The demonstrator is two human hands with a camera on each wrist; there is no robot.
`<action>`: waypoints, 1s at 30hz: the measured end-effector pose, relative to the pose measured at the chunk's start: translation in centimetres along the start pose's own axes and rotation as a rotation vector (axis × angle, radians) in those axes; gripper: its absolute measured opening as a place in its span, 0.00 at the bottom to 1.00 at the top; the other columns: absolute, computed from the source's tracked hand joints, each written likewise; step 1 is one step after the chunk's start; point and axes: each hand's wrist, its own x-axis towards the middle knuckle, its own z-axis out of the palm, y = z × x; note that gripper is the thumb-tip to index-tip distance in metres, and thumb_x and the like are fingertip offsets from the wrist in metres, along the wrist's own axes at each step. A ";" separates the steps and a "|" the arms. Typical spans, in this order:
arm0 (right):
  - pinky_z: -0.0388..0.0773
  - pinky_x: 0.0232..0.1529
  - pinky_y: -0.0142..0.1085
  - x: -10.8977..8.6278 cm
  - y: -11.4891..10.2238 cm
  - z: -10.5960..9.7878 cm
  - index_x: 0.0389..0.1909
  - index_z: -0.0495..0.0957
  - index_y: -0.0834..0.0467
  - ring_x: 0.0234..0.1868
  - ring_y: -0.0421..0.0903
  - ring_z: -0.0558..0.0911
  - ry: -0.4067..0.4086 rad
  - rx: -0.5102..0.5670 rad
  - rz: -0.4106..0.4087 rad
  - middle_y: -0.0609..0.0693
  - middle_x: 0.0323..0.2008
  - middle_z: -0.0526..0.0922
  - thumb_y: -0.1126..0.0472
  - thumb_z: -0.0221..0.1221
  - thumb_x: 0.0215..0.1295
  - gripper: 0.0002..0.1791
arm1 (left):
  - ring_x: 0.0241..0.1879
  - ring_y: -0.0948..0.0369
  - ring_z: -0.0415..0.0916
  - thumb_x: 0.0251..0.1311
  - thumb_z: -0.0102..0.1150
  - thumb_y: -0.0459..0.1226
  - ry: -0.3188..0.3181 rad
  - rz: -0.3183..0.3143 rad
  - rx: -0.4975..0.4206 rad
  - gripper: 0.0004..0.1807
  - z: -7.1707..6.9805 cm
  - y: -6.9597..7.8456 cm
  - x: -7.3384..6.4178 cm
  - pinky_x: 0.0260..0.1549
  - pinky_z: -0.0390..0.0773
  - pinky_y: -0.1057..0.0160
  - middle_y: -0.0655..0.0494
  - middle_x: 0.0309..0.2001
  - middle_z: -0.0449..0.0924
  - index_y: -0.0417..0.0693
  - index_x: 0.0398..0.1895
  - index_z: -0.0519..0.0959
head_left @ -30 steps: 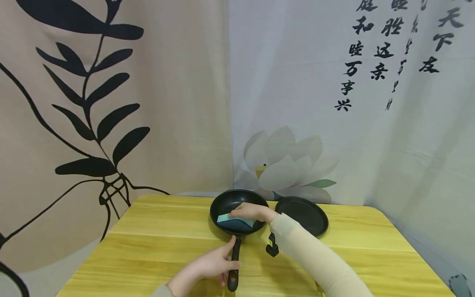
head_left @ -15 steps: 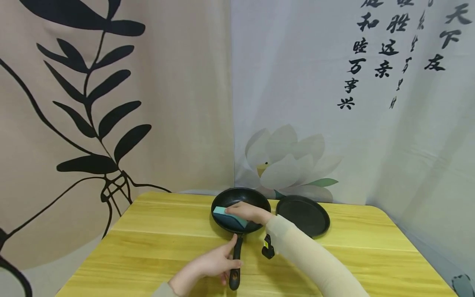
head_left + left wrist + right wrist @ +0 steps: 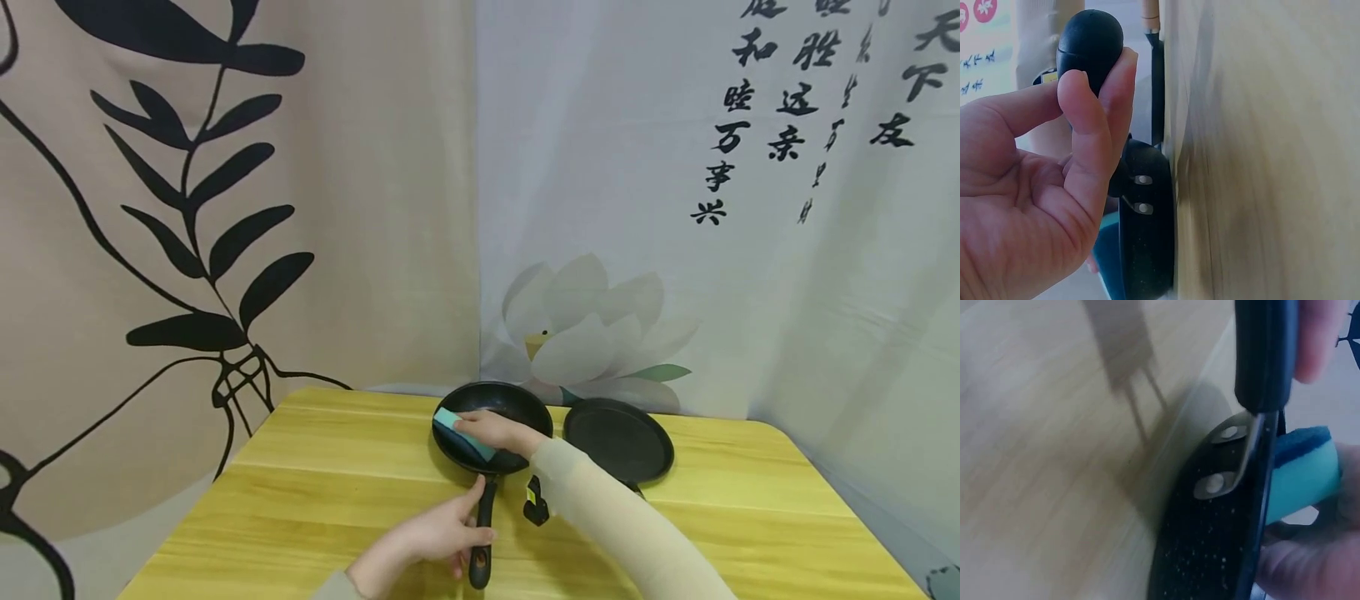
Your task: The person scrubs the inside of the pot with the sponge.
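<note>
A black frying pan (image 3: 525, 406) lies on the table with its handle (image 3: 484, 504) pointing toward me. My left hand (image 3: 442, 530) grips that handle, thumb along its upper part; in the left wrist view, curled fingers surround the black handle end (image 3: 1094, 40). Inside the pan, my right hand (image 3: 495, 430) holds a teal sponge (image 3: 461, 436) with a dark blue scouring layer, dark side down against the pan. The right wrist view shows the sponge (image 3: 1304, 481) behind the pan's rim, beside the riveted handle bracket (image 3: 1215, 484). Part of the right hand is hidden there.
A flat black pan (image 3: 618, 440) lies just right of the frying pan, its handle mostly covered by my right sleeve (image 3: 622, 517). A small black piece with a yellow mark (image 3: 536, 502) hangs by the right wrist. A printed curtain (image 3: 390, 208) stands behind the wooden table (image 3: 315, 475).
My right hand has slid the sponge across the pan toward its left wall and turned it, so its left end now points farther away. The left hand keeps its grip on the handle.
</note>
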 end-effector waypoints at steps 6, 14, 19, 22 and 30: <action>0.59 0.69 0.48 0.6 -0.2 0.1 0.74 0.58 0.53 0.71 0.52 0.61 0.023 -0.048 -0.012 0.52 0.71 0.62 0.46 0.41 0.78 0.29 | 0.15 0.63 0.71 0.69 0.56 0.36 -0.002 -0.006 -0.011 0.47 -0.1 0.1 0.0 0.12 0.75 0.67 0.51 0.22 0.78 0.33 0.75 0.33; 0.62 0.67 0.48 1.7 0.5 0.5 0.74 0.59 0.56 0.69 0.54 0.65 0.090 -0.112 -0.020 0.56 0.69 0.65 0.49 0.45 0.77 0.29 | 0.15 0.63 0.70 0.68 0.57 0.36 0.004 -0.017 -0.024 0.47 0.1 -0.1 0.0 0.11 0.74 0.68 0.51 0.21 0.76 0.33 0.75 0.35; 0.63 0.66 0.51 2.2 0.5 0.6 0.73 0.61 0.57 0.68 0.57 0.65 0.120 -0.207 -0.032 0.59 0.67 0.67 0.51 0.47 0.76 0.28 | 0.15 0.63 0.71 0.68 0.56 0.36 0.000 -0.017 -0.036 0.47 0.1 0.0 0.0 0.11 0.74 0.68 0.52 0.21 0.76 0.33 0.75 0.35; 0.61 0.66 0.53 2.3 0.5 0.5 0.73 0.62 0.56 0.69 0.61 0.62 0.132 -0.243 -0.021 0.59 0.66 0.68 0.51 0.49 0.75 0.28 | 0.15 0.63 0.71 0.68 0.56 0.36 -0.001 -0.020 -0.040 0.46 0.1 0.0 0.0 0.11 0.74 0.68 0.52 0.21 0.76 0.34 0.76 0.35; 0.69 0.58 0.56 2.0 1.0 0.2 0.72 0.64 0.47 0.64 0.64 0.66 0.113 -0.425 0.056 0.62 0.64 0.69 0.47 0.56 0.70 0.31 | 0.16 0.62 0.71 0.69 0.56 0.37 -0.005 -0.026 -0.043 0.47 0.4 0.0 0.0 0.11 0.75 0.67 0.51 0.23 0.78 0.34 0.76 0.34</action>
